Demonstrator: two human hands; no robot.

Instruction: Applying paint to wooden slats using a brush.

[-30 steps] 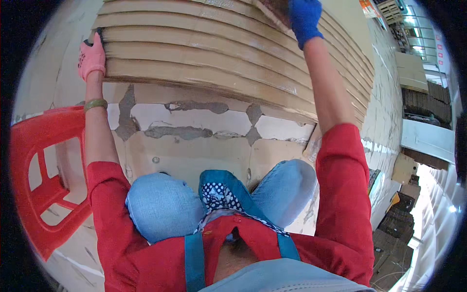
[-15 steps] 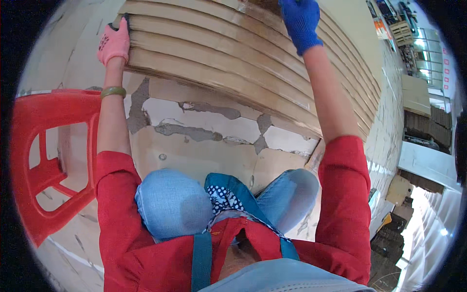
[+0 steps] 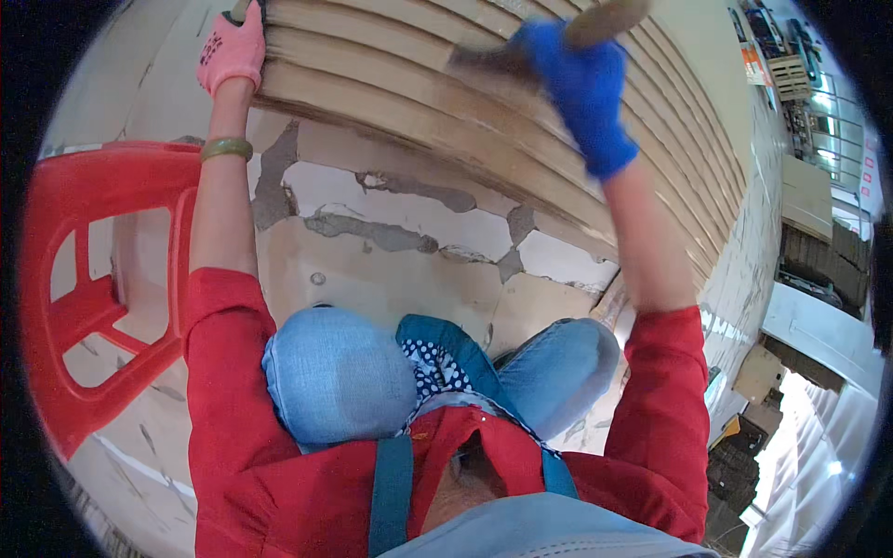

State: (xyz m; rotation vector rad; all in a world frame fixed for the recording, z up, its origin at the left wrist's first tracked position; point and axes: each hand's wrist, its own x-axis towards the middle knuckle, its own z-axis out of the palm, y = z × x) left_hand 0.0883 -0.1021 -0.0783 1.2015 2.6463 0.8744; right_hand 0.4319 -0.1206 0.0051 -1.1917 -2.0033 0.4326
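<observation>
A wide stack of brown cardboard sheets (image 3: 372, 88), fanned so their edges overlap like steps, lies in front of me. My right hand (image 3: 581, 98), in a blue knitted glove, is closed around a brush (image 3: 609, 20) with a wooden handle. Its dark, motion-smeared head (image 3: 493, 61) points left over the sheets; whether it touches them I cannot tell. At the stack's left end my left hand (image 3: 231, 51), in a pink glove with dark fingertips, rests against the cardboard edge. Its thumb and a finger look spread, and the other fingertips are hidden or cut off by the picture's rim.
To my left stands a red plastic stool (image 3: 116, 167). Between my knees and the stack, the floor tiles (image 3: 400, 200) are cracked, with grey patches. Further right are stacked cardboard (image 3: 807, 191), a white surface (image 3: 819, 321) and a wooden pallet (image 3: 791, 79).
My right hand has come down toward me, bringing the brush's handle into view. My left hand and the stack sit slightly higher in the picture.
</observation>
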